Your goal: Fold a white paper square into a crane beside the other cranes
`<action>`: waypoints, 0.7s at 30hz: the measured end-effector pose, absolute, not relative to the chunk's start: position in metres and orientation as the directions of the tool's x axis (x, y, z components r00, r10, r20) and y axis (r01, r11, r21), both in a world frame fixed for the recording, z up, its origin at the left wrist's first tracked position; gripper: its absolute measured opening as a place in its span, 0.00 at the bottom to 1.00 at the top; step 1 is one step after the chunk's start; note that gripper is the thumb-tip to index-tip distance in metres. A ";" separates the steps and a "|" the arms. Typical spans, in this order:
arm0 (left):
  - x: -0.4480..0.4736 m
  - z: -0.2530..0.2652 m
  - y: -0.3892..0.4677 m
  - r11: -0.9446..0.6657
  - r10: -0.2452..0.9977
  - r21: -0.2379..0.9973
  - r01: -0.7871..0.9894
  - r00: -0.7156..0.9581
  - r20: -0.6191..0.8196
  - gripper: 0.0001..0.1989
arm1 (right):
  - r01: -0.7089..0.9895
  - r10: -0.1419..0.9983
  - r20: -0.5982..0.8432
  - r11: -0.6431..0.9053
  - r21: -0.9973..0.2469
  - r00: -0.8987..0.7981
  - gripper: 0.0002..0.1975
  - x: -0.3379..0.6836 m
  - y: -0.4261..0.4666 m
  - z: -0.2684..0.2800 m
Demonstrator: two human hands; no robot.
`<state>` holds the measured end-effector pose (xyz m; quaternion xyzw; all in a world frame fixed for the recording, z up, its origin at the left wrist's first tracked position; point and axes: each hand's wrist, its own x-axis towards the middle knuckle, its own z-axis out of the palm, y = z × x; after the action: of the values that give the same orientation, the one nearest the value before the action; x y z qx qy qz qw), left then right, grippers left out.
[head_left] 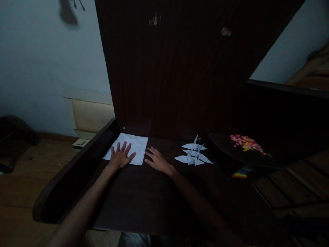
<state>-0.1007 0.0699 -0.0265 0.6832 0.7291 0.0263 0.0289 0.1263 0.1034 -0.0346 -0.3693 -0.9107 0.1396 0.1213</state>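
Note:
Several white paper sheets (138,144) lie in a loose stack at the back left of the dark wooden desk (138,202). My left hand (120,156) rests flat on them with its fingers spread. Just right of the stack, my right hand (157,160) lies over the desk, fingers stretched out toward the paper's right edge, holding nothing. Farther right stand several folded white paper cranes (194,157), set close together in a row, their wings spread.
A raised side board (77,171) borders the desk on the left, and a tall dark panel (174,79) rises behind. To the right, a dark shelf (221,142) bears a pile of small colourful pieces (246,143). A rainbow-coloured item (240,174) shows below it.

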 end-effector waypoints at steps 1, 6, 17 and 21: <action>-0.100 -0.027 0.071 0.071 0.998 0.078 0.994 -0.070 -0.009 0.37 | 0.638 0.707 0.118 0.688 -0.345 -0.698 0.27 0.126 0.103 -0.035; -0.097 -0.028 0.073 0.088 0.996 0.075 0.993 -0.088 -0.010 0.38 | 0.643 0.712 0.120 0.682 -0.348 -0.692 0.26 0.126 0.102 -0.035; -0.097 -0.036 0.076 0.098 0.995 0.082 0.992 -0.098 -0.011 0.40 | 0.731 0.831 0.267 0.556 -0.396 -0.487 0.19 0.105 0.105 -0.031; -0.098 -0.039 0.076 0.095 0.995 0.074 0.993 -0.095 -0.003 0.35 | 0.697 0.781 0.319 0.624 -0.352 -0.537 0.21 0.073 0.114 -0.029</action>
<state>-0.0976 0.0764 -0.0387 0.6720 0.7396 0.0264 0.0262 0.0728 0.1137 -0.0287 -0.4237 -0.8720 0.0914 0.2275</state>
